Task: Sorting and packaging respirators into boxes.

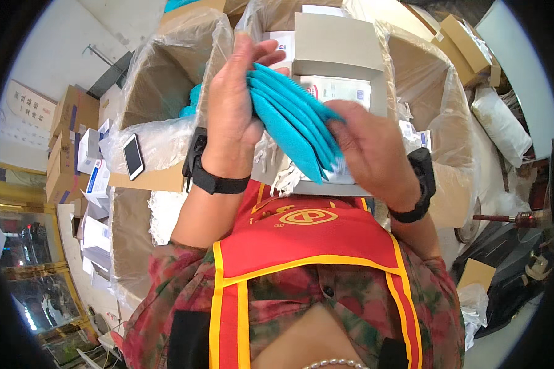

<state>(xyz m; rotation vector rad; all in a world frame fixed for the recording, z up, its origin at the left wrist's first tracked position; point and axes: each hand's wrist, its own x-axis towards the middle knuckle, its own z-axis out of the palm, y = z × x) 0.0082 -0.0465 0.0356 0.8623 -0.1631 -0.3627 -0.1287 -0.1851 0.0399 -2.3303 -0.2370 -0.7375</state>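
Steadying a stack of flat-folded teal fabric pieces point(295, 120) between both hands appears to be the step in hand. The stack is held in front of the chest, over an open grey-white carton point(338, 43), with its layers slightly spread. The left hand point(232, 101) is open, its palm against the left end of the stack; its fingers are partly hidden behind the layers. The right hand point(372, 150) grips the right end, thumb toward the wearer. The next move calls for even pressure at both ends, so that the layers remain aligned and none slips out.

Printed white packets point(348, 89) lie inside the grey-white carton. White strap-like loops point(286, 178) show below the stack. The surface under the carton is hidden.

Large cartons lined with clear plastic stand at the left point(166, 67) and right point(425, 80); more teal pieces point(192, 101) lie in the left one. A smartphone point(133, 157) rests on plastic film beside the left carton's opening. Farther out are brown cardboard boxes point(68, 141) on the left and a white sack point(501, 126) on the right.
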